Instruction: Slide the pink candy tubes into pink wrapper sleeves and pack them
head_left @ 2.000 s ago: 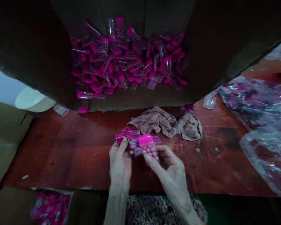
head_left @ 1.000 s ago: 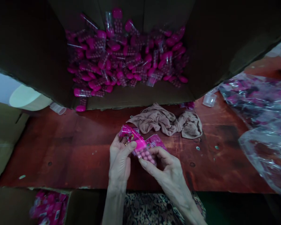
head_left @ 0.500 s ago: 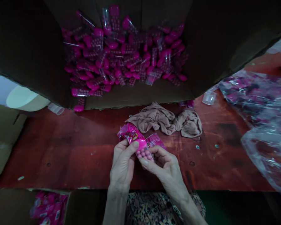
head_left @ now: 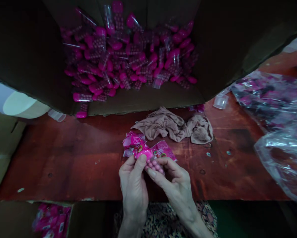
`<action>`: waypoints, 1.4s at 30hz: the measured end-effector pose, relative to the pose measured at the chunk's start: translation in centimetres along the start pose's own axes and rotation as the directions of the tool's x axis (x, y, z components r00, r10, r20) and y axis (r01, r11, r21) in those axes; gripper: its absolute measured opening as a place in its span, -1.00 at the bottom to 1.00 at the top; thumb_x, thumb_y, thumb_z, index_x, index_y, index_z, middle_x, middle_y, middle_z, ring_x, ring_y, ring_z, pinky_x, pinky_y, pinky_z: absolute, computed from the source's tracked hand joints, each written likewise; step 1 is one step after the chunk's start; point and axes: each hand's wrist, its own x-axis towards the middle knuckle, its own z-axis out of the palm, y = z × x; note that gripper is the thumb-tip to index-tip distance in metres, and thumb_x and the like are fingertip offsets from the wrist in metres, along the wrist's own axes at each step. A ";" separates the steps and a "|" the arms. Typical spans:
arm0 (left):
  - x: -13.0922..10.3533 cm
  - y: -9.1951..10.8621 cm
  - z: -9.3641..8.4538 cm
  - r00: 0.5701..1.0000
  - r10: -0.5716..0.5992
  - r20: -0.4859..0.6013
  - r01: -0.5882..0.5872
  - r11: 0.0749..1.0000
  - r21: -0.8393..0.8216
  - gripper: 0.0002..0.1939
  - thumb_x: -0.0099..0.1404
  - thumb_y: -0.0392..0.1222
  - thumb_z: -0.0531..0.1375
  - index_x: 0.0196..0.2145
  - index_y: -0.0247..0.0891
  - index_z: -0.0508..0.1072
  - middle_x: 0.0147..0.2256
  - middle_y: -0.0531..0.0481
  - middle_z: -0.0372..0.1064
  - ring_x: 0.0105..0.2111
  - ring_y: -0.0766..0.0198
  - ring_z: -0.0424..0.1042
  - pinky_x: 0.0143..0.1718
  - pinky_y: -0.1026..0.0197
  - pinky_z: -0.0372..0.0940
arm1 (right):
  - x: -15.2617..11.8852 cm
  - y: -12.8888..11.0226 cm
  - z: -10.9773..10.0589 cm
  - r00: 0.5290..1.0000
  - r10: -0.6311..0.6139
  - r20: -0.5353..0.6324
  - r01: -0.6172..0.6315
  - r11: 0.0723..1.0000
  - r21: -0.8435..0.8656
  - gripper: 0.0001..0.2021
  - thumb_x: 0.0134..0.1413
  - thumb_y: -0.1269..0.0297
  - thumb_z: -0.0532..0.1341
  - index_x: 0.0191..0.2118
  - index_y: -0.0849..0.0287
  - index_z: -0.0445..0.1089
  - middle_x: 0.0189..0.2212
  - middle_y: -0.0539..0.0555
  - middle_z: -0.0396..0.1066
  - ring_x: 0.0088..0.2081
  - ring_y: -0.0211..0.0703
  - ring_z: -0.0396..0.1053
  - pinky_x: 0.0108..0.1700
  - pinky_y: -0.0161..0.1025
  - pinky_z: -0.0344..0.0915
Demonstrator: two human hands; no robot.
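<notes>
Both hands are closed on a small clear tube of pink candy balls [head_left: 153,165] with a bright pink cap, held tilted above the table's front part. My left hand [head_left: 135,185] pinches the cap end, thumb on top. At the clear end, the thumb and fingers of my right hand [head_left: 177,181] grip the tube and partly hide it. Shiny pink printed wrappers [head_left: 134,140] show just beyond the cap; whether they touch it I cannot tell. Another flat pink printed packet [head_left: 164,150] lies behind my right fingers.
A large cardboard box [head_left: 138,99] with many pink-capped candy tubes [head_left: 128,59] opens toward me. A crumpled brown cloth [head_left: 163,124] lies before it. Clear plastic bags [head_left: 282,132] cover the right side. Pink packets [head_left: 51,219] fill a box lower left. Clear cups [head_left: 221,100] stand nearby.
My left hand has turned and shifted slightly right along the cap. The tube has tilted a little, and more of the pink wrappers and the flat packet now shows behind the hands.
</notes>
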 end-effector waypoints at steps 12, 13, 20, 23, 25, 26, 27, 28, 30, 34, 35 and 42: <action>-0.6 -0.5 -0.2 0.980 -0.182 0.080 0.182 0.983 0.006 -0.87 0.04 -0.18 0.30 -0.48 -0.30 0.49 -0.60 0.03 0.41 -0.56 0.33 0.40 -0.45 0.27 0.33 | -0.7 0.2 0.7 0.996 -0.091 -0.002 0.089 0.982 -0.166 -0.60 0.09 0.26 0.15 0.07 0.16 0.18 -0.31 0.10 0.46 -0.35 -0.17 0.42 -0.28 -0.24 0.38; -0.5 -0.5 -0.3 0.981 -0.167 0.096 0.165 0.986 0.030 -0.88 0.05 -0.18 0.30 -0.49 -0.30 0.49 -0.61 0.03 0.41 -0.56 0.33 0.40 -0.44 0.27 0.33 | -0.6 0.3 0.6 0.995 -0.096 0.023 0.099 0.978 -0.185 -0.52 0.11 0.26 0.13 0.15 0.15 0.11 -0.24 0.13 0.45 -0.31 -0.15 0.43 -0.24 -0.21 0.38; 0.6 0.8 -2.7 0.958 0.288 -0.014 -0.270 0.913 0.304 -0.79 0.03 -0.21 0.32 -0.30 -0.19 0.53 -0.35 0.02 0.50 -0.36 0.32 0.44 -0.28 0.31 0.32 | -0.6 -0.1 -0.5 0.992 -0.056 0.114 0.080 0.973 -0.217 -0.51 0.15 0.16 0.11 0.20 0.00 0.12 -0.28 0.03 0.43 -0.38 -0.21 0.36 -0.35 -0.29 0.34; 1.0 2.1 -3.1 0.834 0.548 0.064 -0.502 0.705 0.501 -0.70 0.05 -0.26 0.31 -0.20 -0.11 0.49 -0.21 0.03 0.44 -0.21 0.29 0.40 -0.13 0.28 0.26 | -0.6 -0.5 -0.7 0.986 -0.016 0.164 0.044 0.985 -0.164 -0.51 0.14 0.12 0.11 0.19 -0.03 0.12 -0.38 -0.01 0.41 -0.43 -0.23 0.33 -0.41 -0.33 0.30; 1.2 2.9 -2.9 0.783 0.581 0.220 -0.579 0.553 0.599 -0.77 0.06 -0.27 0.29 -0.26 -0.13 0.51 -0.18 0.00 0.38 -0.16 0.25 0.36 -0.09 0.25 0.23 | -0.7 -0.7 -0.8 0.981 -0.014 0.192 0.042 0.989 -0.144 -0.52 0.14 0.12 0.11 0.18 -0.05 0.14 -0.39 -0.01 0.41 -0.42 -0.21 0.34 -0.40 -0.32 0.30; 1.4 3.2 -2.8 0.771 0.569 0.288 -0.600 0.496 0.628 -0.83 0.08 -0.26 0.28 -0.30 -0.15 0.52 -0.18 -0.01 0.36 -0.15 0.24 0.35 -0.08 0.25 0.22 | -0.8 -0.8 -0.8 0.980 -0.016 0.201 0.045 0.989 -0.141 -0.53 0.14 0.12 0.11 0.18 -0.05 0.15 -0.39 -0.01 0.41 -0.41 -0.20 0.34 -0.39 -0.31 0.31; 1.5 3.4 -2.7 0.762 0.553 0.337 -0.615 0.456 0.643 -0.87 0.09 -0.25 0.27 -0.34 -0.16 0.52 -0.18 -0.02 0.34 -0.14 0.23 0.34 -0.10 0.26 0.22 | -0.9 -0.8 -0.9 0.978 -0.017 0.208 0.048 0.989 -0.143 -0.53 0.13 0.13 0.12 0.18 -0.05 0.16 -0.38 0.00 0.41 -0.40 -0.19 0.34 -0.36 -0.29 0.32; 1.7 3.5 -2.6 0.758 0.539 0.368 -0.623 0.433 0.651 -0.90 0.09 -0.25 0.27 -0.36 -0.17 0.52 -0.19 -0.02 0.33 -0.14 0.23 0.33 -0.11 0.27 0.22 | -1.0 -0.7 -1.0 0.978 -0.017 0.210 0.049 0.987 -0.150 -0.53 0.12 0.13 0.13 0.17 -0.05 0.17 -0.37 0.00 0.41 -0.37 -0.18 0.35 -0.32 -0.27 0.32; 2.1 3.7 -2.7 0.765 0.503 0.401 -0.623 0.423 0.658 -0.96 0.11 -0.25 0.25 -0.40 -0.18 0.50 -0.20 -0.03 0.33 -0.14 0.23 0.33 -0.13 0.27 0.20 | -1.3 -0.4 -1.3 0.979 0.004 0.205 0.032 0.984 -0.173 -0.53 0.12 0.14 0.14 0.17 -0.06 0.18 -0.30 0.02 0.41 -0.28 -0.14 0.36 -0.21 -0.21 0.32; 2.7 4.3 -3.7 0.830 0.346 0.437 -0.554 0.594 0.583 -0.89 0.16 -0.27 0.21 -0.52 -0.22 0.42 -0.18 -0.05 0.36 -0.10 0.20 0.31 -0.07 0.23 0.13 | -1.4 0.2 -2.1 0.972 0.099 0.214 -0.074 0.990 -0.124 -0.51 0.09 0.14 0.17 0.16 -0.08 0.18 -0.11 0.05 0.37 -0.11 -0.08 0.31 -0.02 -0.10 0.24; 2.8 4.4 -4.1 0.846 0.285 0.451 -0.509 0.682 0.525 -0.87 0.17 -0.27 0.19 -0.53 -0.23 0.40 -0.16 -0.05 0.37 -0.09 0.19 0.30 -0.06 0.22 0.12 | -1.3 0.2 -2.2 0.963 0.116 0.244 -0.100 0.992 -0.077 -0.52 0.08 0.15 0.19 0.15 -0.08 0.20 -0.08 0.04 0.35 -0.09 -0.09 0.30 0.01 -0.10 0.21; 3.0 3.8 -4.7 0.829 0.028 0.559 -0.098 0.991 0.095 -0.87 0.10 -0.18 0.24 -0.51 -0.28 0.42 -0.12 -0.15 0.40 -0.11 0.12 0.35 -0.09 0.17 0.20 | -0.8 -0.6 -1.9 0.889 0.135 0.438 -0.260 0.936 0.239 -0.58 0.00 0.22 0.26 0.03 -0.02 0.30 -0.16 0.01 0.39 -0.18 -0.18 0.35 -0.10 -0.21 0.28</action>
